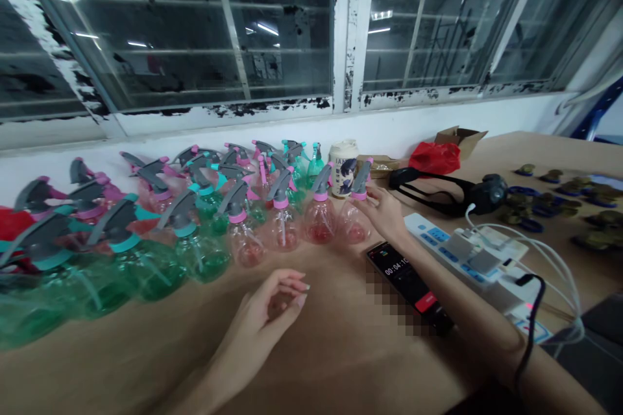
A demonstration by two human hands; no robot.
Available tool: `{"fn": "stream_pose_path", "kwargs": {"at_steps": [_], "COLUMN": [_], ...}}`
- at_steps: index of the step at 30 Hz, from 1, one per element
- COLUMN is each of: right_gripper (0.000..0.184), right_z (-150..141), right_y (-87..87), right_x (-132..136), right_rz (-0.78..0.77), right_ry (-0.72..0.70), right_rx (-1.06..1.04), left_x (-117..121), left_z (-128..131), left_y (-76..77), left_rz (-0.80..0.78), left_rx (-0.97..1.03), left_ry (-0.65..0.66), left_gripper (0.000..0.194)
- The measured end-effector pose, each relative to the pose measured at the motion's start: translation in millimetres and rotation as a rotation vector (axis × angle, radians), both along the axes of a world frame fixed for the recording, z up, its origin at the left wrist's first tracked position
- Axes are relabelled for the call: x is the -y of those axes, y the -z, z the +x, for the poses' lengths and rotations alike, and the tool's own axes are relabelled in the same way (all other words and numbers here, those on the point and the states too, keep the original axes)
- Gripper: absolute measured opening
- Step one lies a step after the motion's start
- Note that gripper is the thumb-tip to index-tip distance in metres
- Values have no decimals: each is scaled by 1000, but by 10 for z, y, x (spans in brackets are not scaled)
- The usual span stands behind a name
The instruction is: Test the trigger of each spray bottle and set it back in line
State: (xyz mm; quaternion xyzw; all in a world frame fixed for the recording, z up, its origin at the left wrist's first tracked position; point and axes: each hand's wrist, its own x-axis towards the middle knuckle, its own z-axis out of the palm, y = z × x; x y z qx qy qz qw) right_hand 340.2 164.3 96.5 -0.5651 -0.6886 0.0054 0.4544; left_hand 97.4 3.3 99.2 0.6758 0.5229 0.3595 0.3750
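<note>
My right hand (384, 211) has its fingers on the neck and side of a clear pink spray bottle (354, 224) with a grey and pink trigger head. That bottle stands upright at the right end of the front row. Close by on its left is another pink spray bottle (320, 219). My left hand (275, 305) hovers over the table in front of the bottles, its fingers curved, thumb apart, holding nothing. Green spray bottles (150, 269) with grey and teal heads line the left part of the row, and several more pink and green ones stand behind.
A printed paper cup (343, 168) stands behind the bottles. Under my right forearm lies a phone (406, 282) showing a timer. A power strip (452, 249) with chargers and cables, a black strap (438, 188), a red bag (435, 159) and an open cardboard box (467, 141) are at the right.
</note>
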Motion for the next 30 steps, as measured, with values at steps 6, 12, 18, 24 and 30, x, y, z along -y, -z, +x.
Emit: {"fn": "stream_pose_path", "kwargs": {"at_steps": [6,12,18,24,30], "right_gripper": [27,17,19,27,65], "right_z": [-108,-573,-942,-1152,-866], "right_y": [-178,-186,-126,-99,-1], "right_x": [609,1260,1454,1507,1524], "right_rz": [-2,-40,-31,-23,-12], "right_ry": [-147,-453,-627,-688,-606], "right_rx": [-98,-90,-45,-41,204], "left_x": [44,70,191,186,168], "left_z": [-8,-51,-93,-196,-241], "left_y": [-170,-242,-277,-321,-340], "left_rz": [47,96,183,212,243], "left_rx": [12,14,16,3,-105], "left_ry": [-28,-101,-64,-102,-131], "left_gripper": [18,43,50,49,41]}}
